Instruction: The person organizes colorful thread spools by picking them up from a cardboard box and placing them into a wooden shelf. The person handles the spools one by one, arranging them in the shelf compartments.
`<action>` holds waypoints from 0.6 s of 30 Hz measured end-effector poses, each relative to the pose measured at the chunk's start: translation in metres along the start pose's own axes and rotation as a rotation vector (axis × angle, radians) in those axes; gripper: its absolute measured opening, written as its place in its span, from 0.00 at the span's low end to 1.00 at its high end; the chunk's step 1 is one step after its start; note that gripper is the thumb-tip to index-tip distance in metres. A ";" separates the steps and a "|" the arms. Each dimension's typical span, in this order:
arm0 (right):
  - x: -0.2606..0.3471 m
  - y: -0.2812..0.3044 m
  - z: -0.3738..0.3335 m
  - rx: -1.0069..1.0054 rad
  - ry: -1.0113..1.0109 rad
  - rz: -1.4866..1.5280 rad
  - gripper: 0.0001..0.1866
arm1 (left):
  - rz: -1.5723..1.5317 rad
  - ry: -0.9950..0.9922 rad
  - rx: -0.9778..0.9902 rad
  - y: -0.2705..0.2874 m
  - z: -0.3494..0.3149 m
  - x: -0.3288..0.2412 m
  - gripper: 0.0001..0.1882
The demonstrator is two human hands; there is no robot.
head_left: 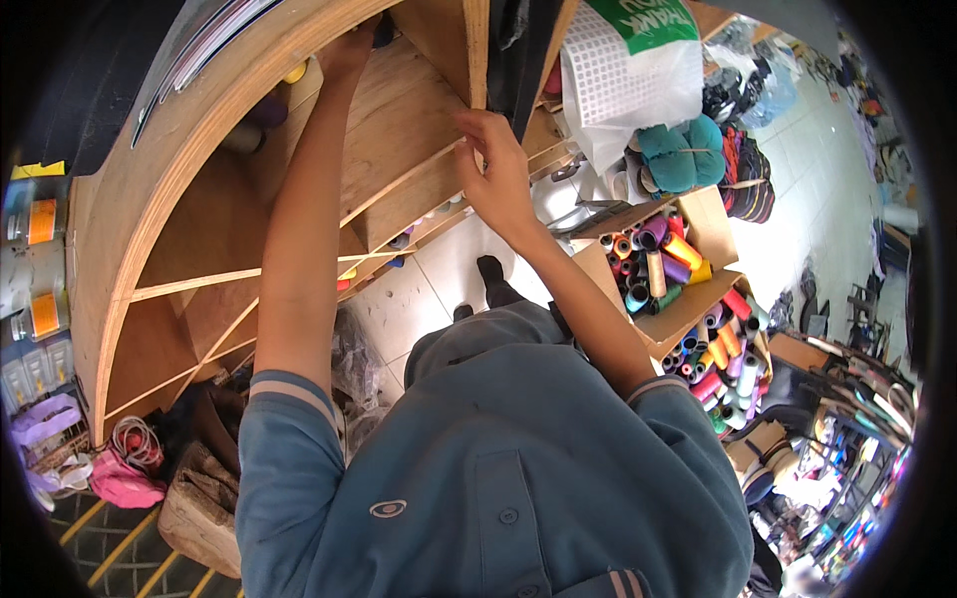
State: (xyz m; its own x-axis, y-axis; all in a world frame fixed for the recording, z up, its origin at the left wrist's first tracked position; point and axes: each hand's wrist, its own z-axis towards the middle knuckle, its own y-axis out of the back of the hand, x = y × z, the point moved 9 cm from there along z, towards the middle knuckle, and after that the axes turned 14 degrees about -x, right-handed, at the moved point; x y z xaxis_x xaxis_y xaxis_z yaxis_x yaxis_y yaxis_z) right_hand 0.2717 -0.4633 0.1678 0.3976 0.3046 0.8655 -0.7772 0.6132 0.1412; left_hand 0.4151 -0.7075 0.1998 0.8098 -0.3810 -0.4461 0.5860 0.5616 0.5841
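My left arm reaches deep into a compartment of the wooden shelf unit (399, 110). My left hand (351, 48) is at the far end of it, beside a small dark thing (383, 32) that I cannot make out. Its fingers are mostly hidden. In the compartment to the left of that forearm lie a yellow spool (296, 72), a purple spool (267, 110) and a greyish spool (242, 140). My right hand (495, 169) is at the front edge of an upright shelf panel (477, 60), fingers loosely bent and apart, holding nothing. Its fingertips look close to the panel or touching it.
Cardboard boxes (713, 224) full of coloured thread cones (733, 349) stand on the right. Beyond them are a white plastic bag (618, 90) and teal yarn (683, 154). At the lower left lie a pink bag (125, 478) and a brown bag (199, 508). Clear plastic (354, 364) lies near my feet.
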 end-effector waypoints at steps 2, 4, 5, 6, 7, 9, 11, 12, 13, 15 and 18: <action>0.001 0.015 -0.007 -0.043 0.042 -0.016 0.14 | -0.111 0.168 0.031 0.012 -0.013 0.005 0.28; 0.002 0.018 -0.016 -0.062 0.009 0.013 0.15 | -0.262 0.116 -0.264 0.046 -0.039 0.024 0.15; -0.004 0.024 -0.020 -0.087 -0.013 0.009 0.15 | -0.300 0.188 -0.277 0.052 -0.053 0.030 0.14; -0.008 0.027 -0.026 -0.105 0.024 -0.046 0.14 | -0.329 0.261 -0.295 0.060 -0.063 0.039 0.13; -0.006 0.027 -0.032 -0.091 0.001 -0.057 0.14 | -0.377 0.413 -0.375 0.070 -0.073 0.065 0.14; 0.001 0.026 -0.048 -0.057 -0.049 -0.084 0.14 | -0.470 0.724 -0.532 0.088 -0.097 0.122 0.15; 0.006 0.022 -0.066 -0.038 -0.093 -0.071 0.13 | -0.352 0.672 -0.458 0.094 -0.099 0.173 0.17; 0.008 0.019 -0.076 -0.026 -0.125 -0.058 0.12 | -0.292 0.648 -0.422 0.095 -0.096 0.191 0.18; 0.010 0.017 -0.086 -0.015 -0.158 -0.046 0.12 | -0.211 0.651 -0.396 0.096 -0.094 0.198 0.18; 0.021 0.016 -0.103 0.002 -0.138 -0.055 0.12 | -0.060 0.654 -0.326 0.094 -0.092 0.207 0.18; 0.029 0.025 -0.124 0.006 -0.122 -0.080 0.12 | -0.161 0.721 -0.356 0.100 -0.093 0.184 0.17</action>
State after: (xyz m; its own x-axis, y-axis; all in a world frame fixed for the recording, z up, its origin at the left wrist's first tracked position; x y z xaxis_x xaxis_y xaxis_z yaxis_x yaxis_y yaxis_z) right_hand 0.3246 -0.3492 0.1371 0.3959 0.1640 0.9035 -0.7486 0.6274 0.2142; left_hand 0.6205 -0.6527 0.1129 0.4285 0.0209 -0.9033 0.5513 0.7860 0.2797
